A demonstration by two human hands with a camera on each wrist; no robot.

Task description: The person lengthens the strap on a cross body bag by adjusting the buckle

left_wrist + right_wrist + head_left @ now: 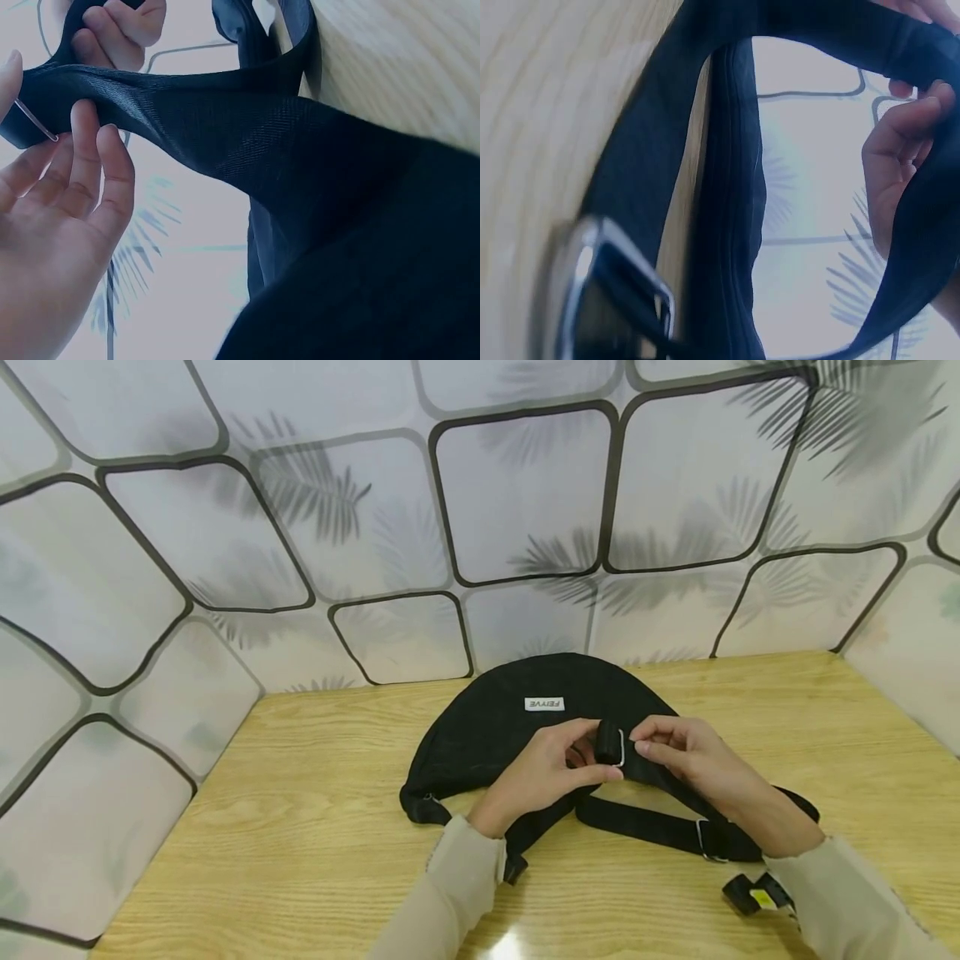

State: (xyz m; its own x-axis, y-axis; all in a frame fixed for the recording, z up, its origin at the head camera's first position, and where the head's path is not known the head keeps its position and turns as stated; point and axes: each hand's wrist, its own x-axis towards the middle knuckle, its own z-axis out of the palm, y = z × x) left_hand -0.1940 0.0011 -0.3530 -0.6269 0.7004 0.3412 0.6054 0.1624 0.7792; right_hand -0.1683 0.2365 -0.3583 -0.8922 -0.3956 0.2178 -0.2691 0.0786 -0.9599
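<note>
Wood worktop (300, 793) holds one black bag (487, 735), lying flat near the wall with one white label (544, 703) on top. One long black strap (645, 827) runs off it, with two metal rings: one (619, 747) up between the hands, one (703, 841) lower down. One black clip (753, 895) lies near the right sleeve. Left hand (543, 768) and right hand (686, 756) both pinch the strap with curled fingers, just above the bag.
</note>
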